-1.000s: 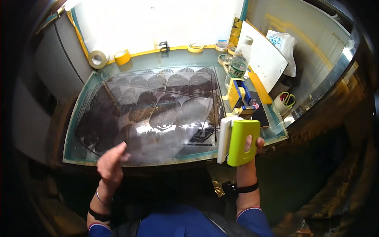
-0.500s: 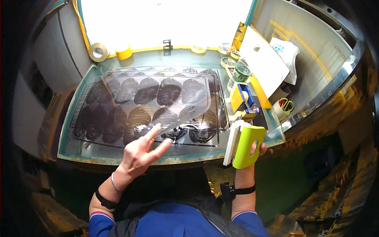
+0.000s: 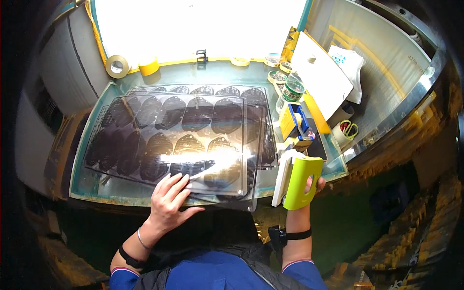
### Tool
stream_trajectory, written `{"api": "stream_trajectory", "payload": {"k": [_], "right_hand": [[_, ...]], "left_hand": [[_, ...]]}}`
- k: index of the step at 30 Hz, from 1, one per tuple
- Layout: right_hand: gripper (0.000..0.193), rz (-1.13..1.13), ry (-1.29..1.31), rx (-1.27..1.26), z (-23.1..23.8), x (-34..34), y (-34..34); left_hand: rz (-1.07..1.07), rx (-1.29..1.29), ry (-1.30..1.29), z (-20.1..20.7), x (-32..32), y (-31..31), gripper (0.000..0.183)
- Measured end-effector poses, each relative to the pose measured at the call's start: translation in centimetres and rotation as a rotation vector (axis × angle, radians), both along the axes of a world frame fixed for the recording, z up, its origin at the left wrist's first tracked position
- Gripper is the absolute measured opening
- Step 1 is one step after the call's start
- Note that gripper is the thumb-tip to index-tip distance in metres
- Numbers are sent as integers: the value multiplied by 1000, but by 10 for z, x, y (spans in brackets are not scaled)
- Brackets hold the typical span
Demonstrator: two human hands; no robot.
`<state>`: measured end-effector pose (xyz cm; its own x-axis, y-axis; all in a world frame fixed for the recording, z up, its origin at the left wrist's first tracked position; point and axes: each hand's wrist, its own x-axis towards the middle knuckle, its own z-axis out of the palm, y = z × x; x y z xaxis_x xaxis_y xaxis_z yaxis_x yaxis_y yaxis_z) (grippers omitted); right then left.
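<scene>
A stack of clear film sheets (image 3: 199,114) printed with rows of dark rounded shapes lies on the glass worktop. The top sheet sits askew over those beneath, its near edge reaching past the worktop's front edge. My left hand (image 3: 167,200) rests on that near edge, fingers stretched over the film and thumb apart. To the right, my right hand (image 3: 320,184) grips a lime-green hole punch (image 3: 300,187) with a pale base, held upright beside the sheets. Most of that hand is hidden behind the punch.
Tape rolls (image 3: 117,66) stand at the back left. Along the right are a blue and yellow tape dispenser (image 3: 295,122), small round jars (image 3: 293,89), a cup with green-handled scissors (image 3: 348,129) and a leaning white board (image 3: 321,82). A bright panel (image 3: 198,29) rises behind.
My left hand has come down onto the film from above it. The top sheet has shifted left and toward me and lies flatter. The hole punch has barely moved.
</scene>
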<state>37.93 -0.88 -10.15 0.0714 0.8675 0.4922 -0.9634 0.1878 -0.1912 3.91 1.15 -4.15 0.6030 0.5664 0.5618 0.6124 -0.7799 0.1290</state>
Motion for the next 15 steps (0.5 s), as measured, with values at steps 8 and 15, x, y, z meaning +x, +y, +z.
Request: {"api": "stream_trajectory", "payload": {"k": [8, 15], "right_hand": [[64, -79, -38, -54, 20, -11, 1], [70, 156, 37, 74, 24, -11, 4]], "left_hand": [[31, 187, -312, 8, -39, 6, 15], [-11, 223, -121, 24, -69, -11, 11]]}}
